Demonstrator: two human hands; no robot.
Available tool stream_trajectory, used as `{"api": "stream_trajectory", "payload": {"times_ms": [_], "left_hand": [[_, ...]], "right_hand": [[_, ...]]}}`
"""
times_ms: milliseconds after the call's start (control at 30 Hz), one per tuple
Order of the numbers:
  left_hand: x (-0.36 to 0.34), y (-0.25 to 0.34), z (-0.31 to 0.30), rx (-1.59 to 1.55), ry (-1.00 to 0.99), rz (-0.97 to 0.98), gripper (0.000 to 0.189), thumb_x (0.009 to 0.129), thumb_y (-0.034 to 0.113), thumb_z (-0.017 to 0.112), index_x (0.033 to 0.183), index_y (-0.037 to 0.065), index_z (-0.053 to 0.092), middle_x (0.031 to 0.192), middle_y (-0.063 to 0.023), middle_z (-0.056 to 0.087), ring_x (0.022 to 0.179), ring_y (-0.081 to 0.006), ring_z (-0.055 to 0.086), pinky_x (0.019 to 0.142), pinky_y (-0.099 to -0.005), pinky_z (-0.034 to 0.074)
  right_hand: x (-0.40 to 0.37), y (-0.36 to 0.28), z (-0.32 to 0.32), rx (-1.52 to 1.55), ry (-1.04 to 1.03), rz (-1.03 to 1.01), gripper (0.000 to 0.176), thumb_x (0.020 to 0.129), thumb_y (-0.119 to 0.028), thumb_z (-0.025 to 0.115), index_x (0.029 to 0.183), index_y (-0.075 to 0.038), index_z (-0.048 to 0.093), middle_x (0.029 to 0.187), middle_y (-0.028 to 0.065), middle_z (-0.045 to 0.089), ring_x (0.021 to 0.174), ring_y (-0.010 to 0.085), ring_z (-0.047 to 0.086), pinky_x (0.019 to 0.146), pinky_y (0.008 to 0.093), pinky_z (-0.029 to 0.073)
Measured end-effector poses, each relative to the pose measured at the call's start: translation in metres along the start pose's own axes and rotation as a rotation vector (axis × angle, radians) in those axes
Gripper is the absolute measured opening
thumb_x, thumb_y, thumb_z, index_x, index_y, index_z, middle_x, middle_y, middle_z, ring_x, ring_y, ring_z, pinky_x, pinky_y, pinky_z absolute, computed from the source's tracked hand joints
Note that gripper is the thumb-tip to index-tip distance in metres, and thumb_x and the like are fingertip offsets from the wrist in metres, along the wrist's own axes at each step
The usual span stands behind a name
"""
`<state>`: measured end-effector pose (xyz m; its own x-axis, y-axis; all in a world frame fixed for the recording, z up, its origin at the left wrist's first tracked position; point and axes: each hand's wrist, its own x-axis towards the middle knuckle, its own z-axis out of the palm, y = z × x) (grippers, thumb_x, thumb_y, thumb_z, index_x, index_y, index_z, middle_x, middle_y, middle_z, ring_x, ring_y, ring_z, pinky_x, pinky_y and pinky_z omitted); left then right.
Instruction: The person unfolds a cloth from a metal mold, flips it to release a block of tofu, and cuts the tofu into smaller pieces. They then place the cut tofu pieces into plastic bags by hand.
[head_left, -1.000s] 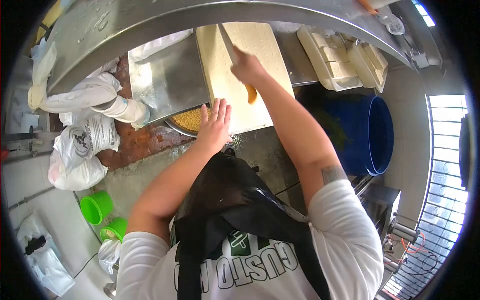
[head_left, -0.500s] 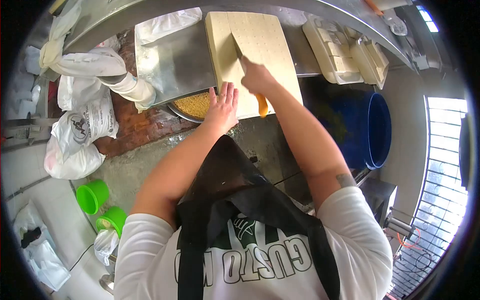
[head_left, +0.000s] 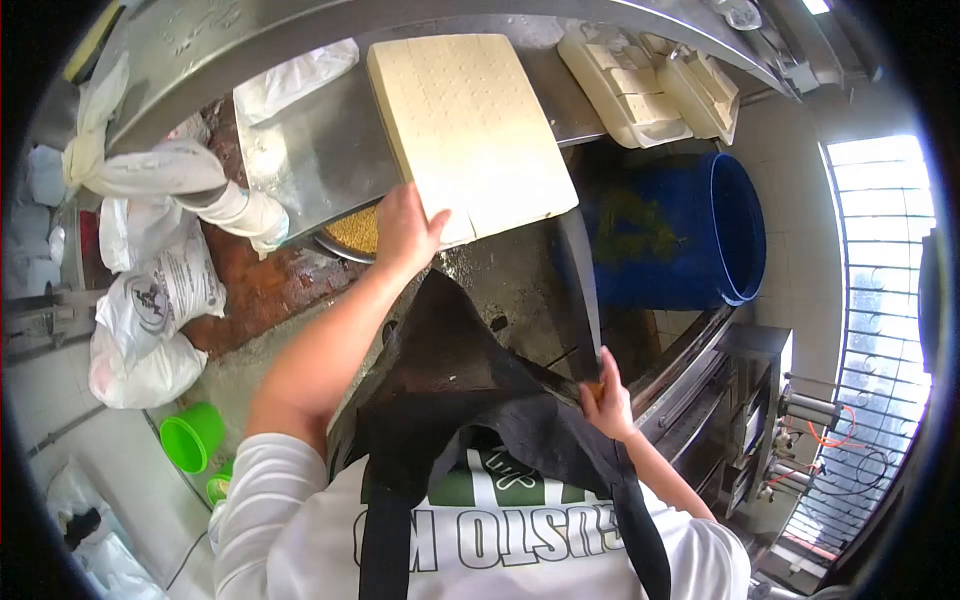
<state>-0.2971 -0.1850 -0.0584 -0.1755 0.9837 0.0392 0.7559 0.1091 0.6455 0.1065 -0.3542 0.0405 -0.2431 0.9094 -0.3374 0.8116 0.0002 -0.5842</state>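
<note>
A large pale block [head_left: 475, 130] with small dents in its top lies on the metal counter [head_left: 325, 150]. My left hand [head_left: 408, 230] grips the block's near left corner, thumb on the top and fingers at the side. Down to the right, beside the apron, my right hand [head_left: 608, 396] is closed round the orange handle of a long knife [head_left: 582, 280]. The blade points up and away, its far end near the block's right corner. Below the counter's edge, a round pan of yellow grains [head_left: 355, 230] shows partly behind my left hand.
Two trays of pale blocks [head_left: 625, 95] stand at the back right. A blue barrel [head_left: 660, 230] lies below them. White bags [head_left: 160, 290] and a green bucket [head_left: 192, 438] are at the left, machinery [head_left: 740, 400] at the right.
My right hand has drawn the knife off the block's top, down and to the right. My left hand has gone from flat on the block to its near left corner.
</note>
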Motion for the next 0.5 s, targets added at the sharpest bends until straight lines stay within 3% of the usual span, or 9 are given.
{"api": "stream_trajectory", "payload": {"times_ms": [33, 67, 100, 167, 233, 300, 333, 367, 500], "left_hand": [[0.005, -0.003, 0.005, -0.259, 0.064, -0.21, 0.074, 0.09, 0.038, 0.08, 0.138, -0.01, 0.052, 0.141, -0.0334, 0.055, 0.138, -0.0412, 0.05, 0.112, -0.0522, 0.042], [0.011, -0.002, 0.013, -0.43, 0.149, -0.365, 0.054, 0.092, 0.034, 0.079, 0.119, -0.01, 0.062, 0.116, -0.0273, 0.07, 0.108, -0.0345, 0.07, 0.091, -0.0435, 0.054], [0.014, -0.003, 0.02, -0.425, 0.151, -0.354, 0.054, 0.092, 0.034, 0.079, 0.119, -0.01, 0.062, 0.116, -0.0273, 0.07, 0.108, -0.0345, 0.07, 0.091, -0.0435, 0.054], [0.019, -0.013, 0.036, -0.903, 0.024, -0.548, 0.048, 0.094, 0.03, 0.077, 0.115, -0.01, 0.061, 0.108, -0.0236, 0.072, 0.095, -0.0289, 0.073, 0.082, -0.0405, 0.057], [0.026, -0.031, 0.055, -0.867, -0.03, -0.614, 0.047, 0.095, 0.029, 0.076, 0.117, -0.01, 0.061, 0.11, -0.0217, 0.072, 0.098, -0.0254, 0.072, 0.082, -0.039, 0.057], [0.018, -0.021, 0.048, -0.856, -0.076, -0.68, 0.046, 0.096, 0.03, 0.074, 0.12, -0.008, 0.061, 0.109, -0.0215, 0.071, 0.097, -0.0259, 0.072, 0.077, -0.0409, 0.058], [0.013, -0.017, 0.049, -0.866, -0.059, -0.624, 0.047, 0.098, 0.03, 0.073, 0.124, -0.006, 0.059, 0.108, -0.0202, 0.07, 0.093, -0.0272, 0.071, 0.07, -0.0422, 0.058], [0.002, -0.01, 0.052, -0.816, -0.071, -0.637, 0.041, 0.102, 0.033, 0.067, 0.121, -0.003, 0.06, 0.103, -0.0133, 0.071, 0.081, -0.0187, 0.069, 0.06, -0.0354, 0.058], [-0.031, 0.019, 0.074, -0.967, -0.239, -0.808, 0.044, 0.104, 0.039, 0.063, 0.126, 0.001, 0.06, 0.106, -0.0124, 0.072, 0.086, -0.0211, 0.072, 0.066, -0.037, 0.062]], "right_hand": [[0.005, 0.008, 0.015, 0.159, 0.284, 0.064, 0.064, 0.092, -0.015, 0.072, 0.151, -0.007, 0.047, 0.101, 0.022, 0.072, 0.092, 0.0357, 0.074, 0.081, 0.0419, 0.057], [0.032, 0.024, 0.033, 0.153, 0.36, 0.091, 0.058, 0.092, -0.017, 0.073, 0.144, -0.005, 0.05, 0.098, 0.0187, 0.072, 0.088, 0.0302, 0.073, 0.078, 0.0405, 0.057], [0.071, 0.037, 0.047, 0.148, 0.433, 0.119, 0.053, 0.093, -0.019, 0.074, 0.138, -0.003, 0.053, 0.094, 0.0154, 0.071, 0.084, 0.0246, 0.073, 0.075, 0.0391, 0.056], [0.148, 0.036, 0.061, 0.539, 0.419, 0.186, 0.046, 0.091, -0.017, 0.076, 0.129, -0.003, 0.055, 0.087, 0.0092, 0.068, 0.075, 0.0187, 0.068, 0.069, 0.0368, 0.055], [0.216, 0.016, 0.069, 0.801, 0.468, 0.128, 0.038, 0.09, -0.013, 0.076, 0.122, -0.005, 0.056, 0.089, 0.0054, 0.065, 0.075, 0.0166, 0.064, 0.066, 0.0336, 0.053], [0.251, -0.027, 0.054, 0.963, 0.4, 0.246, 0.038, 0.09, -0.006, 0.074, 0.122, -0.007, 0.054, 0.106, 0.0068, 0.064, 0.093, 0.0202, 0.063, 0.078, 0.0372, 0.056], [0.266, -0.037, 0.048, 1.038, 0.351, 0.273, 0.04, 0.089, -0.004, 0.074, 0.123, -0.009, 0.053, 0.108, 0.0063, 0.063, 0.094, 0.0203, 0.062, 0.078, 0.0375, 0.055], [0.276, -0.046, 0.043, 1.059, 0.325, 0.275, 0.04, 0.088, -0.003, 0.073, 0.123, -0.008, 0.053, 0.108, 0.0069, 0.063, 0.094, 0.0204, 0.062, 0.079, 0.0382, 0.055], [0.298, -0.046, 0.031, 0.941, 0.356, 0.26, 0.04, 0.087, -0.001, 0.072, 0.123, -0.002, 0.055, 0.104, 0.0094, 0.065, 0.091, 0.0211, 0.065, 0.078, 0.0388, 0.054]]}}
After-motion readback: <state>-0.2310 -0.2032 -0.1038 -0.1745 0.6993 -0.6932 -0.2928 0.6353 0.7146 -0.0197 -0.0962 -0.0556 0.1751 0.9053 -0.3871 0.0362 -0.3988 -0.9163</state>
